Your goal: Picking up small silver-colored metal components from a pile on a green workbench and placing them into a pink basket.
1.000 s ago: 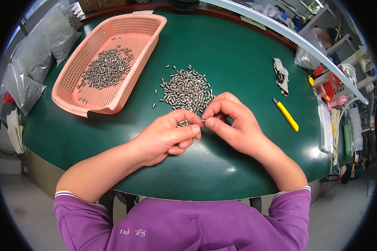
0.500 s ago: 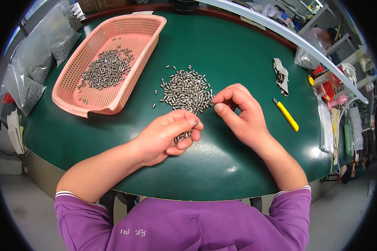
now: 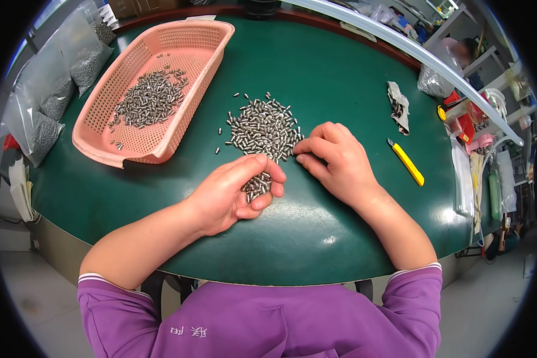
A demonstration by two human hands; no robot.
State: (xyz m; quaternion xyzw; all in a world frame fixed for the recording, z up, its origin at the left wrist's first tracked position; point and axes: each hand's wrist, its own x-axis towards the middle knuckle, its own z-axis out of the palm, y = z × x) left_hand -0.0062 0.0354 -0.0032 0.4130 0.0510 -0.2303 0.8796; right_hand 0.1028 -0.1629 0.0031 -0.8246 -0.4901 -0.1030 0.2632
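A heap of small, shiny, bullet-shaped metal parts (image 3: 264, 126) lies on the green tabletop, with a few strays at its left and far edges. Just in front of it, my left hand (image 3: 227, 194) is cupped palm-up around several of the same metal parts (image 3: 258, 187), its thumb and fingers curled over them. My right hand (image 3: 337, 161) reaches the heap's right edge, thumb and forefinger brought close together. Whatever is between those fingertips, if anything, is too small to make out.
A pink perforated plastic basket (image 3: 172, 140) at the left holds more metal parts. Clear bags of metal parts (image 3: 45, 128) line the table's left edge. To the right lie a yellow utility knife (image 3: 407, 164) and a crumpled wrapper (image 3: 398, 107). A white tube (image 3: 411, 53) crosses the far right.
My left thumb has lifted and shifted back, uncovering more parts in the palm. My right hand has moved slightly left and nearer to me, along the heap's edge, its fingers closer together.
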